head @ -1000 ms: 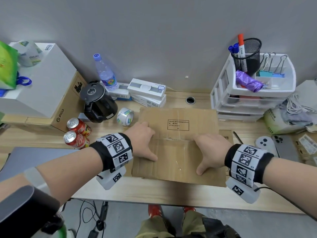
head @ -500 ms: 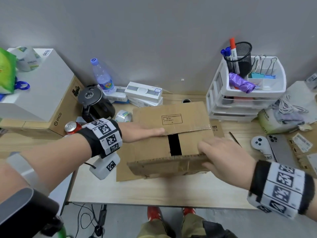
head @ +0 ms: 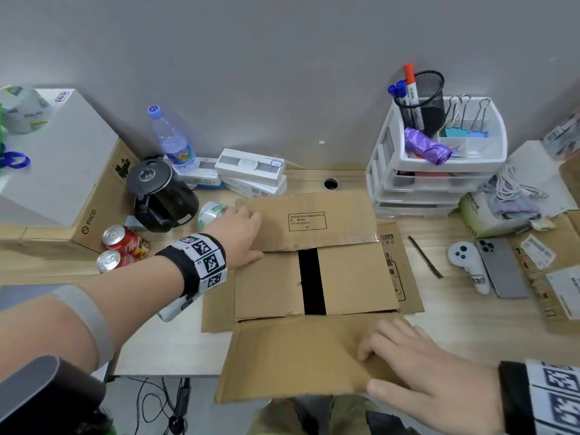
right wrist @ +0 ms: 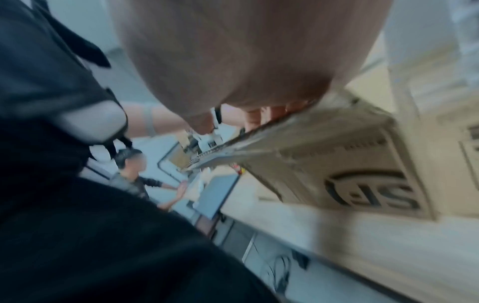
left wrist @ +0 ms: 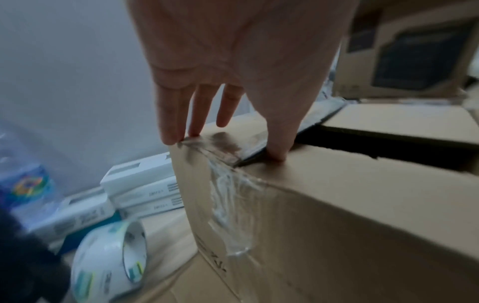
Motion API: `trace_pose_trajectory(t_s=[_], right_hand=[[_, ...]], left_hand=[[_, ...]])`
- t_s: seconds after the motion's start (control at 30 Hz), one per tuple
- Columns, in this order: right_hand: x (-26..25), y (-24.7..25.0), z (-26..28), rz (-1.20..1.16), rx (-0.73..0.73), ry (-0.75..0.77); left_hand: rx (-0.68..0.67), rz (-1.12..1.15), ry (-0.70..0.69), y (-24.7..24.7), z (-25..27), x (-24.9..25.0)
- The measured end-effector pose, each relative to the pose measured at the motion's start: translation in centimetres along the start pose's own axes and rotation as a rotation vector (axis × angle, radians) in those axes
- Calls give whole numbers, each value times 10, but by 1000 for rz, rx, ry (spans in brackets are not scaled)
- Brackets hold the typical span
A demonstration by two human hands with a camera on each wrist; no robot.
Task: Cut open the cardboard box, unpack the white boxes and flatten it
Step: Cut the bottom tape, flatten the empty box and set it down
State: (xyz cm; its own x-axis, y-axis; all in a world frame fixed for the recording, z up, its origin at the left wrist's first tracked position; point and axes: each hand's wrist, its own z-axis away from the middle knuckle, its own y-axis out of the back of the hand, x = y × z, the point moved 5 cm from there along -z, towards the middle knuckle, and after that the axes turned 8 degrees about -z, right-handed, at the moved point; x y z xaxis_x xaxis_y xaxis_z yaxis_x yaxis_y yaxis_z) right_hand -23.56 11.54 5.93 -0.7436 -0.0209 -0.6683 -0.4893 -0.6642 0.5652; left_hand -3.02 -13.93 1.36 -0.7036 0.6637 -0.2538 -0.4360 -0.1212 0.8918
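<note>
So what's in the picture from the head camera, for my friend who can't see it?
Two hands work on a brown cardboard box on a wooden desk: the left hand rests on its far flap, and the right hand grips the near flap. White boxes are stacked by the wall.

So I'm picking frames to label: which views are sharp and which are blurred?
Head view: sharp, evenly lit, with wide-angle bending at the edges. Left wrist view: left hand and cardboard box fairly clear, tape roll smeared. Right wrist view: heavy motion blur, right hand soft.
</note>
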Motion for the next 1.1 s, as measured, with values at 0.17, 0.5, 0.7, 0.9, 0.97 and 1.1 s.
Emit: trace_pose_trajectory(t_s=[0.17, 0.5, 0.7, 0.9, 0.97, 1.1], right_hand=[[24, -14, -15, -50, -116, -10], [39, -13, -43, 80, -41, -40], [39, -21, -43, 126, -11, -46], [43, -17, -52, 199, 3, -55], [42, -17, -53, 227, 11, -59], [40, -17, -55, 270, 7, -63]], left_hand=[[-82, -159, -25, 4, 0, 20], [199, 594, 150, 53, -6, -59], [329, 1060, 438, 25, -17, -80], [396, 1119, 583, 17, -40, -76], [358, 1133, 658, 9, -50, -81], [295, 1158, 764, -5, -68, -88]])
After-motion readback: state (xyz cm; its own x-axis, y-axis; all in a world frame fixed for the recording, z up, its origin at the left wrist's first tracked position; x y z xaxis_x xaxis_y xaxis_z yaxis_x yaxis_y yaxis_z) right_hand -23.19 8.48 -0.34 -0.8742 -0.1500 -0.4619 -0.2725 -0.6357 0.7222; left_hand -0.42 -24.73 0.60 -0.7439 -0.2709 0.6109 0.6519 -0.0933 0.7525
